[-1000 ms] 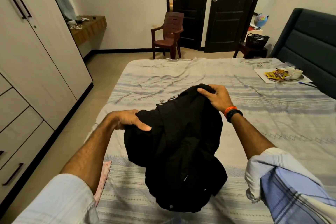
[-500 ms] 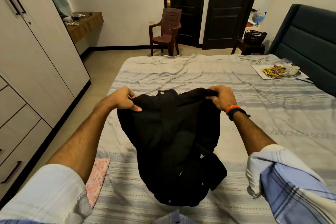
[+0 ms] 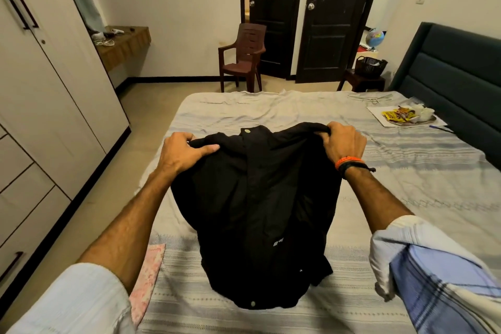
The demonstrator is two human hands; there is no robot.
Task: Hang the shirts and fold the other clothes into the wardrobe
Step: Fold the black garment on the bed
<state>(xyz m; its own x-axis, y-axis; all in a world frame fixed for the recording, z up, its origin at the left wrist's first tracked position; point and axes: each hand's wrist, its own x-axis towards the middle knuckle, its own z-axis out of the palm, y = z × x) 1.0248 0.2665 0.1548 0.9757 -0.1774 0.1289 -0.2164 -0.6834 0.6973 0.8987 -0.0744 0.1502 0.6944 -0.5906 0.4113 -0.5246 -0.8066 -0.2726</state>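
Wide bed with grey-striped pale sheet [image 3: 406, 171] fills the room's middle, tall cream laminate wardrobe with dark bar handles [image 3: 40, 89] off its left side, doors closed, brown plastic armchair [image 3: 242, 55] past its far end by the dark doors. Black button-front shirt [image 3: 257, 211] held up over the bed's near half, collar end away from the person, hem hanging toward the sheet. Left hand [image 3: 184, 150] grips one shoulder, thumb laid over the cloth; right hand [image 3: 343, 141] with orange and black wristbands has fingers curled round the other shoulder.
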